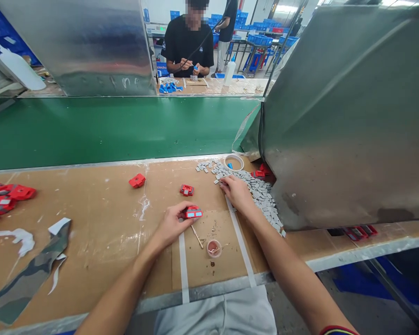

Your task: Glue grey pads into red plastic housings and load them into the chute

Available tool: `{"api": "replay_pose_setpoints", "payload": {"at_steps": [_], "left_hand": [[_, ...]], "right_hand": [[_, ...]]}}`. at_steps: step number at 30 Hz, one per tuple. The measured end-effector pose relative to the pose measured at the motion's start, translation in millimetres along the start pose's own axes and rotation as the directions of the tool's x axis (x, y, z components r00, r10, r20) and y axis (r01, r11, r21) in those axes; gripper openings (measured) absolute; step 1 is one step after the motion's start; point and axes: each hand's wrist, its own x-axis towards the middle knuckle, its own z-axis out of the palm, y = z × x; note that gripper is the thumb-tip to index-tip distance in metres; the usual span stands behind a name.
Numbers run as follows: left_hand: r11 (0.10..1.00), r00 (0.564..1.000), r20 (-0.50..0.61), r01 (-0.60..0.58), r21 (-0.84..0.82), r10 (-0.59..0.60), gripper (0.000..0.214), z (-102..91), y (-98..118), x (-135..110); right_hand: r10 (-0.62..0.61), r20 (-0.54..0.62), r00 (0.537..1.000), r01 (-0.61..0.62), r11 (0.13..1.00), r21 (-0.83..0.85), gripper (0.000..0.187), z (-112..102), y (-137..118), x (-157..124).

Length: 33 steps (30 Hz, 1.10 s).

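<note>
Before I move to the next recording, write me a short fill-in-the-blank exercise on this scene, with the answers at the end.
1. The left hand holds a part that is mainly ____ in color.
2. The right hand is at a pile of small ____ flat pieces.
3. The cup stands between ____ white strips.
4. In the picture, the thin stick lies to the ____ of the cup.

Missing words: red; gray; two; left.

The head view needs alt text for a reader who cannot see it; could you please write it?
A person's left hand holds a red part at a brown worktop while the right hand is at the edge of piled grey pieces. Nearby are a stick and a small cup; another person works opposite.
</note>
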Motion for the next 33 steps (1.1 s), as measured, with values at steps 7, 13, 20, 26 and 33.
{"api": "replay_pose_setpoints", "payload": {"at_steps": [7,13,20,26,33], "left_hand": [[0.994,0.999,0.009,0.035,-0.1,-0.034,0.036,2.1,9.4,-3.9],[0.972,0.996,0.039,0.086,-0.22,-0.08,0.046,7.3,13.0,-6.0],[0.964,0.991,0.092,0.118,-0.24,-0.098,0.036,6.3,11.9,-2.5],[0.925,0.984,0.102,0.173,-0.337,-0.147,0.049,5.9,7.0,-2.2],[0.945,0.984,0.111,0.165,-0.283,-0.139,0.048,5.7,8.7,-2.2]], "right_hand": [[-0.079,-0.131,0.988,0.122,0.925,0.359,0.02,-15.0,-6.9,-16.3],[-0.081,-0.057,0.995,0.099,0.775,0.624,0.018,-19.4,-32.5,-27.6],[-0.06,0.101,0.993,-0.052,0.547,0.836,0.024,-18.1,-50.3,-40.5],[-0.148,0.335,0.931,-0.227,0.484,0.845,0.022,-19.1,-57.3,-45.0],[-0.146,0.278,0.949,-0.149,0.568,0.809,0.013,-11.8,-58.4,-45.5]]}}
